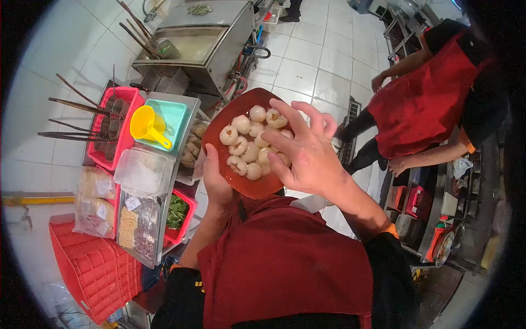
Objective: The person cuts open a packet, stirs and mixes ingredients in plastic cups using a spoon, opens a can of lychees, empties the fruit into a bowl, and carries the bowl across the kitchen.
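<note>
A dark red square plate point(219, 115) carries several round, whitish peeled fruits point(241, 124), some showing an opening with brown inside. My left hand point(218, 181) grips the plate's lower left edge, its thumb along the rim and the other fingers hidden underneath. Over the right part of the plate is my right hand point(309, 156), its fingers spread and bent, the fingertips at the fruits on that side. Part of the fruits lies hidden beneath this hand.
At left, a metal counter point(183, 118) holds a yellow ladle point(147, 123), a turquoise tray point(174, 112), a clear container point(143, 171) and pink bins. A red crate point(96, 268) stands below. A metal cooker point(211, 49) is ahead. A person in a red apron point(422, 98) stands at right.
</note>
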`<action>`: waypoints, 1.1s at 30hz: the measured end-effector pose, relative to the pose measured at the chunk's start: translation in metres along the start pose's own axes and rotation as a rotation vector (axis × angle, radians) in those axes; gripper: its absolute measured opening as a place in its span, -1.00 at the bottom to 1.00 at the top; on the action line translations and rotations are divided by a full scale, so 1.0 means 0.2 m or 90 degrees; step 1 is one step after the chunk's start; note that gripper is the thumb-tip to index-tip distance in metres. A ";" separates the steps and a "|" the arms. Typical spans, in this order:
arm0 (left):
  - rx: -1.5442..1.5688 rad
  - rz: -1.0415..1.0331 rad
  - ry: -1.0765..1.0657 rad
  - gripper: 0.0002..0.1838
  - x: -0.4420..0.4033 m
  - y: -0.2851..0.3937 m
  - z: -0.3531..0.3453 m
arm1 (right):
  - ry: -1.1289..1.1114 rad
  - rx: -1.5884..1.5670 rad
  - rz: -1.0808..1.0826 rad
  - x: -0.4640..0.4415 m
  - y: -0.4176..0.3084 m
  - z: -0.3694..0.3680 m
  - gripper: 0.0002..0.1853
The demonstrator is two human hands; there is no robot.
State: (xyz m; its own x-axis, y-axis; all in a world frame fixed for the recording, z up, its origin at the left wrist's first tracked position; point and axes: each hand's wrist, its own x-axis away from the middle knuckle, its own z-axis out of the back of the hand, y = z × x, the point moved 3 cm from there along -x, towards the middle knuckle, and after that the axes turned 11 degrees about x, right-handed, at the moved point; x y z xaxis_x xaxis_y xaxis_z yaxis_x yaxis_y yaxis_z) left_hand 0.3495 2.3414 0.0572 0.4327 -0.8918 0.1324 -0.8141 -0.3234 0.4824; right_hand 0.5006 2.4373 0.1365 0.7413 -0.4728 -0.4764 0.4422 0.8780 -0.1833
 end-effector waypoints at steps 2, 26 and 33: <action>-0.023 -0.015 0.011 -0.35 -0.05 0.01 0.02 | -0.026 0.023 -0.002 -0.04 0.03 -0.04 -0.62; -0.201 0.008 -0.038 -0.32 -0.96 0.28 0.18 | -0.040 0.010 0.070 -0.87 0.20 -0.40 -0.61; -0.171 0.007 -0.042 -0.32 -1.19 0.37 0.20 | -0.078 0.047 0.033 -1.07 0.28 -0.49 -0.59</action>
State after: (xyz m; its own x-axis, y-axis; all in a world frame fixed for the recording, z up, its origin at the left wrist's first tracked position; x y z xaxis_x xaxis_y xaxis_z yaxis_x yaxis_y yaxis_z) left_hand 0.1710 2.5169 0.0274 0.3918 -0.9160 0.0865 -0.6826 -0.2264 0.6948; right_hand 0.3168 2.5945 0.1452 0.8182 -0.4368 -0.3738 0.4344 0.8956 -0.0958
